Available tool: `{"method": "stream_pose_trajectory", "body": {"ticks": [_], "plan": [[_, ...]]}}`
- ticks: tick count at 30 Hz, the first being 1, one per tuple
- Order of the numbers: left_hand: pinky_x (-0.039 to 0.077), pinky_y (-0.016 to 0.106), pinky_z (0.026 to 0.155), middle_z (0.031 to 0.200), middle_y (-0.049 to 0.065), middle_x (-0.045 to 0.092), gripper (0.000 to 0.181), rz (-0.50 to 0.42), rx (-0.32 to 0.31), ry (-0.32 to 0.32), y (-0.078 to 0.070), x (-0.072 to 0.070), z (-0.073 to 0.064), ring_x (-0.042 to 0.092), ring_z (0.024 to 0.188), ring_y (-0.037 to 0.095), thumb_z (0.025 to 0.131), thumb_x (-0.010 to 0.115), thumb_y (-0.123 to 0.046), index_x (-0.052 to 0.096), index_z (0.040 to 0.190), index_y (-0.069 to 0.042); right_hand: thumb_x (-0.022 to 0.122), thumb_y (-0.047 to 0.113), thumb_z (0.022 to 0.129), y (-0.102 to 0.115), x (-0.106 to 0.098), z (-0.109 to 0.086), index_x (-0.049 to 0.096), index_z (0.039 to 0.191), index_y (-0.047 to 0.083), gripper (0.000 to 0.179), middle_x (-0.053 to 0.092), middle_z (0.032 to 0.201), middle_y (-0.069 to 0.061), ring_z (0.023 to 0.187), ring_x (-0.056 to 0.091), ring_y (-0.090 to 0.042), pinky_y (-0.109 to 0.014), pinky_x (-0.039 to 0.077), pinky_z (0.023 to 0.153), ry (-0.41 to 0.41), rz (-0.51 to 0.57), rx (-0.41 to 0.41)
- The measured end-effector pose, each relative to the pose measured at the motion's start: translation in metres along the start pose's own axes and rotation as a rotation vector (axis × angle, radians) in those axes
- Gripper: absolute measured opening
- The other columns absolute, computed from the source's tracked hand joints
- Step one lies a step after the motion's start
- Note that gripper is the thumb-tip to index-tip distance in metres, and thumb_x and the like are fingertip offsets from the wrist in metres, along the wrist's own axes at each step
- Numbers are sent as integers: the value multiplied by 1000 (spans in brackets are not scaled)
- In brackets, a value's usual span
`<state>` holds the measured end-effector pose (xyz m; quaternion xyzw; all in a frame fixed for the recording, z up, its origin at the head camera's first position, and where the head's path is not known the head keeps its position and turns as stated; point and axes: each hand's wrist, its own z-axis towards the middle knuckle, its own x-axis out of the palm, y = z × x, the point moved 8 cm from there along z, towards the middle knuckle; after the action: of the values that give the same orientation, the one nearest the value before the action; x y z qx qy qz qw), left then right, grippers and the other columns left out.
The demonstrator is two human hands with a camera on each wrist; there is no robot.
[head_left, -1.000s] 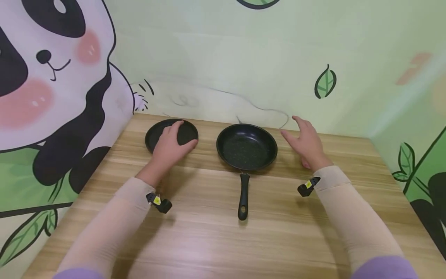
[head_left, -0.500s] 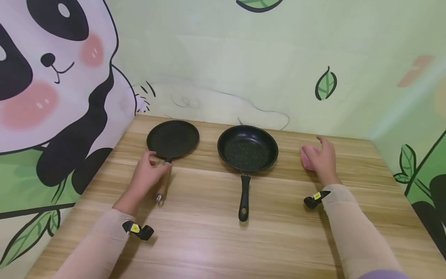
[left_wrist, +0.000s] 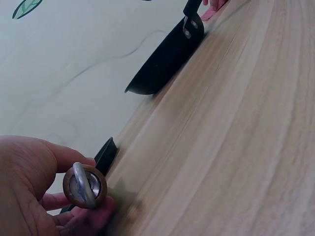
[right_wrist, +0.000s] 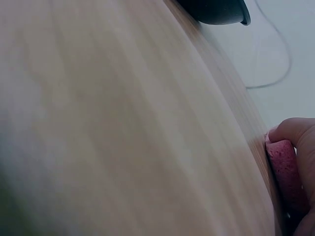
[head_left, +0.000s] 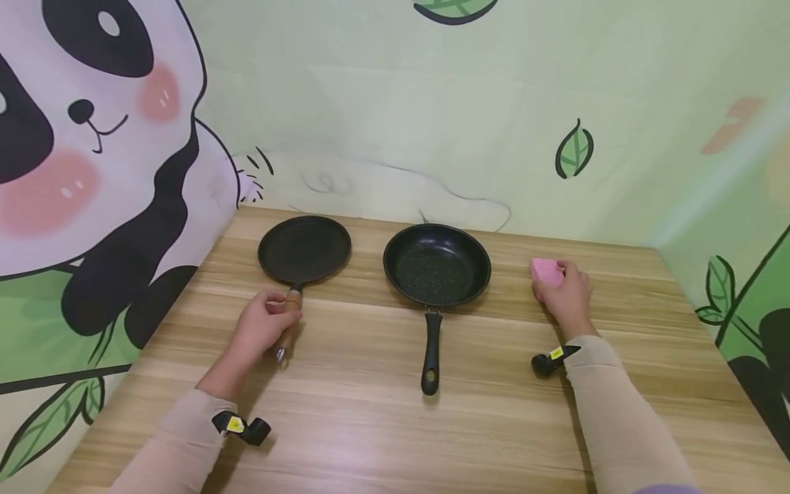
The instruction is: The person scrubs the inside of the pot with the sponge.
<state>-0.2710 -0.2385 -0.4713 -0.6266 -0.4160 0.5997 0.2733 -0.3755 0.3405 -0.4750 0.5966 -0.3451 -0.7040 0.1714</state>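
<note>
On the left of the table lies a flat black crepe pan [head_left: 305, 248] with a wooden handle [head_left: 291, 312]. My left hand [head_left: 262, 324] grips that handle, its thumb and fingers on either side. In the left wrist view the handle's metal hanging ring [left_wrist: 84, 184] faces the camera, between the fingers. To the right, my right hand [head_left: 568, 298] holds a pink sponge [head_left: 546, 269] on the table. The right wrist view shows the porous side of the sponge [right_wrist: 285, 169] with a finger over its upper edge; part of the hand is out of frame.
A deeper black frying pan [head_left: 437, 267] stands between the hands, its black handle [head_left: 431, 353] pointing toward me. The wooden table [head_left: 370, 432] ends at a painted wall [head_left: 395, 137] behind the pans. Another painted wall rises on each side.
My left hand has moved from above the crepe pan toward me, down onto its handle. My right hand has come down and taken hold of the sponge. Both pans stay in place.
</note>
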Motion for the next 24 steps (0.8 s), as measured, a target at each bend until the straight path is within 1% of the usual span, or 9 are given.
{"method": "stream_pose_trajectory", "body": {"ticks": [3, 5, 9, 13, 16, 19, 21, 24], "plan": [[50, 34, 83, 126, 27, 57, 55, -19, -11, -6, 4, -1, -2, 60, 108, 36, 93, 71, -25, 50, 135, 4, 69, 26, 91, -1, 4, -3, 36, 153, 5, 73, 38, 146, -31, 131, 31, -46, -57, 36, 101, 1, 9, 25], [50, 33, 83, 127, 27, 56, 56, -28, -20, -4, 8, 0, -2, 60, 108, 36, 93, 70, -26, 50, 136, 4, 69, 25, 91, -2, 6, -5, 37, 152, 4, 72, 38, 145, -31, 131, 31, -46, -56, 36, 100, 1, 6, 37], [49, 30, 79, 123, 26, 57, 57, -35, -23, -4, 10, 1, -3, 60, 105, 33, 93, 70, -26, 50, 137, 4, 68, 24, 89, -2, 4, -4, 38, 151, 4, 72, 40, 144, -31, 131, 32, -47, -57, 35, 100, -7, -17, 46], [49, 28, 77, 120, 25, 58, 55, -32, -13, -13, 10, -1, -2, 61, 101, 31, 93, 71, -24, 51, 135, 4, 68, 25, 90, 10, -3, 3, 37, 152, 4, 72, 42, 146, -29, 130, 38, -47, -58, 36, 105, -14, -11, 30], [49, 28, 74, 117, 24, 59, 54, -22, 0, -16, 9, -4, -1, 61, 97, 30, 92, 72, -23, 53, 134, 5, 69, 27, 91, 32, -9, 8, 38, 152, 4, 72, 44, 147, -27, 130, 42, -44, -57, 39, 107, -25, 25, -14], [50, 28, 73, 116, 24, 59, 53, -11, 6, -7, 11, -6, -1, 61, 95, 29, 92, 72, -23, 54, 134, 4, 70, 25, 89, 62, -12, 9, 40, 150, 3, 71, 46, 146, -25, 129, 44, -42, -57, 42, 105, -32, 59, -86], [50, 28, 72, 117, 25, 59, 54, 0, 10, 0, 13, -7, -2, 61, 94, 29, 92, 73, -23, 54, 134, 3, 70, 24, 88, 85, -10, 8, 42, 149, 3, 70, 47, 145, -25, 129, 45, -41, -56, 43, 104, -26, 76, -133], [51, 29, 73, 117, 25, 60, 53, 1, 15, 9, 16, -9, -3, 62, 95, 30, 92, 73, -23, 54, 134, 3, 72, 24, 87, 119, 0, 5, 42, 148, 5, 71, 47, 143, -24, 126, 45, -41, -55, 47, 101, 6, 77, -195]]}}
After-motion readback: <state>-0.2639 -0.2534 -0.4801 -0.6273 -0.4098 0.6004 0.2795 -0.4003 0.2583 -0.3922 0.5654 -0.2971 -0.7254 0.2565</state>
